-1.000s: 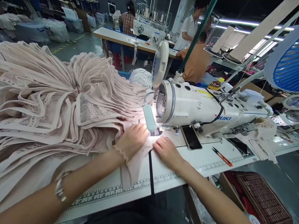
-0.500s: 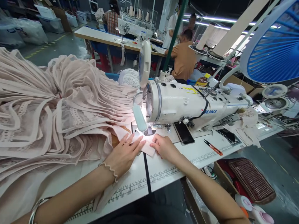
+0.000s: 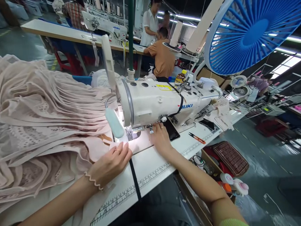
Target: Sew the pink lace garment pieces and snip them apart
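A pale pink fabric strip (image 3: 142, 143) lies under the lit needle area of a white sewing machine (image 3: 150, 102). My left hand (image 3: 114, 160), with a ring and a wavy bracelet, has its fingers together on the strip's left part, gripping its edge. My right hand (image 3: 162, 139) is at the strip's right end, fingers bent and close together beside the small metal fitting (image 3: 150, 128) next to the presser foot. What its fingertips pinch is hidden. A pale lamp (image 3: 114, 122) hangs in front of the needle.
A large heap of pale pink lace garments (image 3: 54, 106) covers the left of the table. A phone (image 3: 171, 129) lies behind my right hand, with orange thread snips (image 3: 197, 138) further right. A blue fan (image 3: 254, 34) stands upper right. Other people work behind.
My right hand has left the strip's near corner and reached beside the metal fitting. The strip now lies flatter, extending rightward. My left hand has drawn its fingers together. The view has turned right.
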`<state>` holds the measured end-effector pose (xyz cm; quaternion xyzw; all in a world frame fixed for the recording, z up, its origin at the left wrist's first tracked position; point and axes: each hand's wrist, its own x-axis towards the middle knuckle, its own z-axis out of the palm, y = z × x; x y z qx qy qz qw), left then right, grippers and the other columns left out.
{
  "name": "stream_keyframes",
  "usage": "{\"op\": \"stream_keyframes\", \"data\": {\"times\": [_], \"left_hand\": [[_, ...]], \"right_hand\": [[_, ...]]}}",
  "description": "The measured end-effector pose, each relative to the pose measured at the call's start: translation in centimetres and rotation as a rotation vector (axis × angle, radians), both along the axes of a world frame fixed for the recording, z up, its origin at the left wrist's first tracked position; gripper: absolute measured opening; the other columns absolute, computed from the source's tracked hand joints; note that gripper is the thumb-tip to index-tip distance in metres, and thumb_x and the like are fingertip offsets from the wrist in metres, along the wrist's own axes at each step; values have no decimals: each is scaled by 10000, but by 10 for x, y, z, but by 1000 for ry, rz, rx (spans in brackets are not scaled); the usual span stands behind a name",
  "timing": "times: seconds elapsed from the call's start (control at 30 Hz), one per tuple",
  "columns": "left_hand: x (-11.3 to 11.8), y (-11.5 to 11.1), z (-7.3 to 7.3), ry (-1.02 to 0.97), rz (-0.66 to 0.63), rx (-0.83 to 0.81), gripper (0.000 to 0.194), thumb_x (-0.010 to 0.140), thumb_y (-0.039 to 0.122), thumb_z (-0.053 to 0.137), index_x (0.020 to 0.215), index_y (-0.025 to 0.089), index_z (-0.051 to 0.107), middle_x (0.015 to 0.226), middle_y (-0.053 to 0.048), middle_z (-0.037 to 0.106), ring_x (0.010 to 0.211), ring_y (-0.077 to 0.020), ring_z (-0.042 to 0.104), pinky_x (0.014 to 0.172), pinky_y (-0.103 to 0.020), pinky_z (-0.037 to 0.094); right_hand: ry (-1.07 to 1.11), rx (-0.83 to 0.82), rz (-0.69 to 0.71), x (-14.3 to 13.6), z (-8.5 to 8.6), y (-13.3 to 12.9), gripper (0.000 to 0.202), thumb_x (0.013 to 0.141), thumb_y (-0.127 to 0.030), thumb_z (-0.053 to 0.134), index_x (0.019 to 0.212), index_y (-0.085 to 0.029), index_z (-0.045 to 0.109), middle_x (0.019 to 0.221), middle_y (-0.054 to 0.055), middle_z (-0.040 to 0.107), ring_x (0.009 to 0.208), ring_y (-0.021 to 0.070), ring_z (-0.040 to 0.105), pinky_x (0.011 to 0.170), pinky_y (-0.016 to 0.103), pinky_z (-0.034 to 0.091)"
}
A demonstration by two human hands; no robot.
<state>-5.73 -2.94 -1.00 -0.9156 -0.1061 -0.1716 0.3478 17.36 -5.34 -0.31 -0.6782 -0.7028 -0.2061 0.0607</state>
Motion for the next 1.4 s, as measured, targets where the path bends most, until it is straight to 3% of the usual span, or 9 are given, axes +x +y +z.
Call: {"op": "stream_keyframes", "data": {"times": [0.13,0.33,0.53,0.73,0.83,1.0,1.17,1.3,1.4], "left_hand": [[-2,-5,-2,-3,48,-62,431,875,12,380,1238,73,604,1208,-190,641,1103,-300,609,965,-456,448],[5,-6,-3,62,53,-153,384,860,-5,400,1124,71,669,1101,-190,654,1025,-288,605,898,-421,486],[-8,14,-9,-8,-46,-107,399,864,-25,391,1150,79,650,1158,-182,648,1050,-281,592,951,-423,439],[-16,15,1,45,-1,-5,413,857,-30,372,1144,45,660,1096,-195,676,937,-286,599,843,-432,460],[-2,4,3,82,55,46,384,849,-35,374,1048,17,699,998,-206,704,875,-281,625,835,-423,483],[12,-11,3,58,137,11,391,847,-25,366,1033,6,709,976,-215,716,923,-316,658,803,-442,518],[3,-7,-4,66,109,49,381,843,-26,384,1085,-21,679,1061,-258,694,945,-324,672,780,-420,543],[-5,1,-21,-36,194,-78,411,859,6,379,1194,12,617,1233,-264,621,1105,-390,610,809,-492,524],[-11,12,-24,-88,140,-282,504,858,-10,345,1299,111,556,1310,-173,601,1201,-342,554,906,-482,492]], "right_hand": [[-17,-36,73,21,5,20,277,948,-109,415,1063,-126,667,1087,152,669,1111,290,539,897,406,442],[38,-136,183,18,3,36,246,914,-77,455,970,-116,692,952,141,693,962,251,609,923,385,429],[69,-76,316,-1,-7,20,301,941,-76,419,1169,-127,608,1105,150,668,1091,253,560,996,418,394],[22,-48,389,-15,-13,-6,339,970,-68,328,852,-169,630,814,68,643,804,189,564,757,307,457],[93,-34,382,-18,-18,-13,256,989,-202,440,840,-158,643,815,71,638,861,204,553,743,305,451],[288,-4,315,-4,-20,-15,284,921,-64,515,1094,-221,677,1017,57,669,992,209,524,824,322,430],[332,-61,210,1,-12,-9,128,902,-147,595,1004,-137,671,949,99,636,1005,243,518,863,350,423],[389,-145,380,-9,-9,-3,88,886,-233,656,842,-161,634,850,36,622,867,182,537,796,281,421],[395,-189,378,-11,-6,1,154,876,-275,675,760,-181,636,853,23,627,847,171,541,737,265,416]]}}
